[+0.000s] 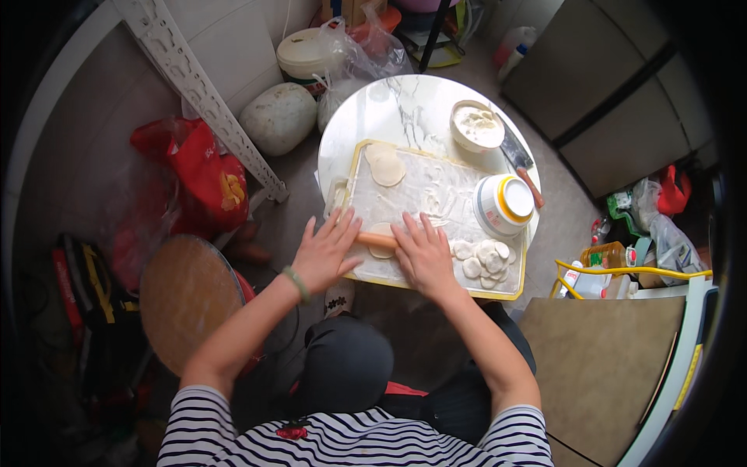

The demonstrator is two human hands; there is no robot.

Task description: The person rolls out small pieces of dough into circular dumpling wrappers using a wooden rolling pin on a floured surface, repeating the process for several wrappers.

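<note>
My left hand (327,250) and my right hand (426,257) rest palm down over the two ends of a wooden rolling pin (378,240), fingers stretched forward. Under the pin lies a round dough wrapper (382,229), partly covered by it. All this is on a floured, yellow-rimmed board (420,192). Overlapping rolled wrappers (387,169) lie at its far left. Several small flattened dough pieces (489,262) are piled to the right of my right hand. Behind them a white bowl with a yellow ring (505,204) stands upside down. A bracelet circles my left wrist.
The board sits on a round marble-patterned table (388,108). Beyond it stand a bowl of flour (477,125) and a cleaver (519,153) with a wooden handle. A round wooden board (189,303) leans at left. A cabinet (601,350) is at right.
</note>
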